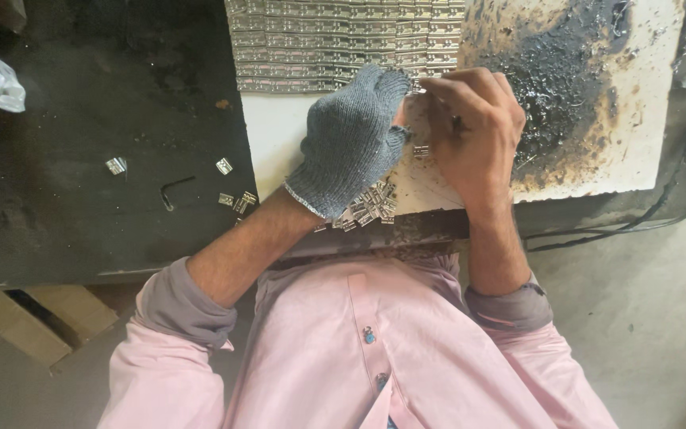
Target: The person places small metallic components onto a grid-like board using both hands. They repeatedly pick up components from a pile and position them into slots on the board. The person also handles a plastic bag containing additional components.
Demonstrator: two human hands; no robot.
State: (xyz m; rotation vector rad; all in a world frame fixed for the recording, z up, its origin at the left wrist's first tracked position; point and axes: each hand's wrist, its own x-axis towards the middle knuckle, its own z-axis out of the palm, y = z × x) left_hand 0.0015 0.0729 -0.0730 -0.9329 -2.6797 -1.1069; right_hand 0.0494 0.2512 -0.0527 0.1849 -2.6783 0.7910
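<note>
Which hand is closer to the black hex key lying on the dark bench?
Left. The gloved left hand is over the white board, beside the dark bench where the hex key lies. The bare right hand is farther off, beyond the left hand.

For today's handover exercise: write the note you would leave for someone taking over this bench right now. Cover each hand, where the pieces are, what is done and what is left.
Left hand: in a grey knit glove, resting on the white board, over a loose pile of small metal pieces.
Right hand: bare, fingertips pinched near the glove's fingertips; whether it holds a piece cannot be told.
Done: rows of metal pieces laid out tightly along the board's far edge.
Left: the loose pile, plus stray pieces and a hex key on the dark bench.
</note>
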